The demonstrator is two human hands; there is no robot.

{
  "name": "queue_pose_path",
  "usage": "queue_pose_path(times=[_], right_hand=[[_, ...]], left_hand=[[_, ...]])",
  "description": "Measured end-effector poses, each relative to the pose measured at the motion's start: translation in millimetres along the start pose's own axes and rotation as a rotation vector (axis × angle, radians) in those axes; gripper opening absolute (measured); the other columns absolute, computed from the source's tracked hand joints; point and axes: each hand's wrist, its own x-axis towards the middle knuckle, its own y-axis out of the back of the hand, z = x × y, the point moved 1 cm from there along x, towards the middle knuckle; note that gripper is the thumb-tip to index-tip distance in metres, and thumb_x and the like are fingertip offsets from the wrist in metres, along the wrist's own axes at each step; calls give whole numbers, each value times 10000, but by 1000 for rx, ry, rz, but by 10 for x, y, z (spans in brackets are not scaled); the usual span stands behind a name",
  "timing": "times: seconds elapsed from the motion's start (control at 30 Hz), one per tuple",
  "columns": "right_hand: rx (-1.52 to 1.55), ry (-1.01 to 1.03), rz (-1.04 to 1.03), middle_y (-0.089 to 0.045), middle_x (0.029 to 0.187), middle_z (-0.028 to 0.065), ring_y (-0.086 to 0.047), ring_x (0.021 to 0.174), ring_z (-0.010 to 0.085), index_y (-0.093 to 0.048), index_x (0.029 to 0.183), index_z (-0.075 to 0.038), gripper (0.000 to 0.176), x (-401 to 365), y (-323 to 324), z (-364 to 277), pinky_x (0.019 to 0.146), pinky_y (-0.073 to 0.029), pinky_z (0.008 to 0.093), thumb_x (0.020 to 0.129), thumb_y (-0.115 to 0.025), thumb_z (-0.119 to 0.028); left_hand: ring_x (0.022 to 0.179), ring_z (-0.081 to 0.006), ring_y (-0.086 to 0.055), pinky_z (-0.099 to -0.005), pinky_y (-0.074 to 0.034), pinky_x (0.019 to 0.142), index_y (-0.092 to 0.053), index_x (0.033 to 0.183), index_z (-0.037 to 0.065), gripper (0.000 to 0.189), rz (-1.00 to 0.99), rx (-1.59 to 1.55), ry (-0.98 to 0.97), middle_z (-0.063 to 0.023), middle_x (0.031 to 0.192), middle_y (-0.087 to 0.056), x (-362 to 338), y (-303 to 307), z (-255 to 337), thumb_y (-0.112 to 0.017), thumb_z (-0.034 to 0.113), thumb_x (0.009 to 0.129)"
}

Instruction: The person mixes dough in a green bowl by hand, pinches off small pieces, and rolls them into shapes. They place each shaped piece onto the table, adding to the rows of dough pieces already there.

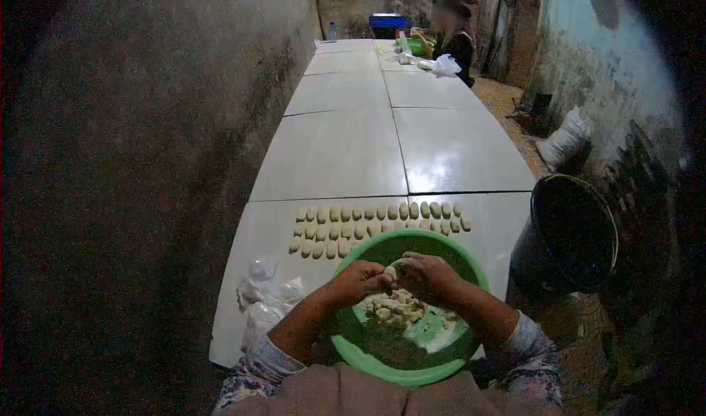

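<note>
at the lower left of the frame, a crumpled white plastic bag point(261, 314) lies on a long white-topped table point(331, 151). toward the centre, three rows of small oval pale dough pieces point(359, 231) run behind a round green plastic bowl point(401, 374). over the bowl, the left hand point(360, 280) has its fingertips clamped on a whitish lump of dough point(392, 272) (a loose heap of dough point(397, 309) sits below); the right hand point(428, 275) closes its fingers on that lump too. right of centre stands a round black bucket point(526, 253).
</note>
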Motion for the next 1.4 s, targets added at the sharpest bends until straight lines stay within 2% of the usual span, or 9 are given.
queue_pose_path(times=[0.13, 0.2, 0.3, 0.5, 0.6, 0.73, 0.87, 1.1, 1.4], right_hand=[[-10, -74, -120, -586, 946, 154, -588, 824, 346, -569, 1047, -84, 226, -19, 68, -34, 718, -492, 409, 847, -516, -174], [26, -90, -105, -590, 943, 158, -586, 835, 345, -572, 1030, -79, 215, -23, 79, -80, 732, -485, 414, 854, -509, -185], [97, -166, -116, -601, 935, 158, -583, 865, 341, -581, 998, -67, 218, -24, 70, -61, 764, -469, 423, 865, -499, -219], [171, -254, -251, -608, 961, 158, -594, 862, 330, -586, 987, -50, 238, -4, 5, 42, 762, -469, 386, 857, -509, -234], [540, -359, -35, -616, 936, 153, -614, 847, 281, -567, 978, -36, 217, -35, -17, 161, 755, -473, 359, 812, -576, -175], [578, -331, 95, -559, 1048, 155, -570, 954, 298, -486, 1087, -47, 407, -56, -83, 181, 822, -460, 358, 713, -618, 46], [371, -153, 99, -454, 1116, 156, -505, 1057, 300, -436, 1117, -53, 477, -44, 0, 87, 868, -437, 363, 695, -638, 44], [397, -71, -11, -543, 1047, 163, -557, 999, 322, -437, 1137, -49, 495, -38, -11, 147, 825, -468, 377, 696, -655, 8], [207, -24, -30, -554, 877, 144, -583, 804, 326, -567, 900, -57, 142, 2, -47, 81, 674, -491, 389, 798, -608, -148]], left_hand=[[789, -94, -527, -258, -441, 734, -596, 921, 23, 199, -4, 56, 28, -11, 840, -584, 54, -14, -77, -564, 214, 877], [883, -120, -538, -284, -441, 807, -573, 1021, 33, 229, 112, -321, -198, -33, 988, -567, 67, -70, -80, -601, 189, 855], [912, -116, -542, -267, -458, 766, -560, 1071, 30, 264, 121, -331, -252, -31, 1045, -532, -3, -82, 128, -616, 157, 847], [787, -121, -587, -269, -476, 725, -625, 933, 17, 171, 174, -92, -284, -41, 882, -593, -23, 5, 99, -660, 130, 810], [764, -117, -593, -267, -486, 697, -620, 920, 20, 146, 246, -222, -107, -52, 883, -608, -43, 20, 113, -660, 102, 806], [810, -130, -609, -271, -505, 729, -601, 932, 4, 130, 328, -176, -111, -64, 873, -625, -26, 6, 181, -632, 51, 815], [851, -152, -615, -301, -519, 775, -561, 987, 1, 161, 229, -233, -37, -82, 918, -624, -9, 24, 112, -588, 7, 829], [868, -157, -603, -314, -523, 767, -555, 966, -6, 138, 239, -196, -69, -90, 958, -615, -16, 42, 20, -579, 53, 844], [906, -176, -597, -321, -508, 770, -438, 1148, 51, 347, 58, -299, -97, -129, 964, -612, 4, 38, 60, -584, 40, 834]])
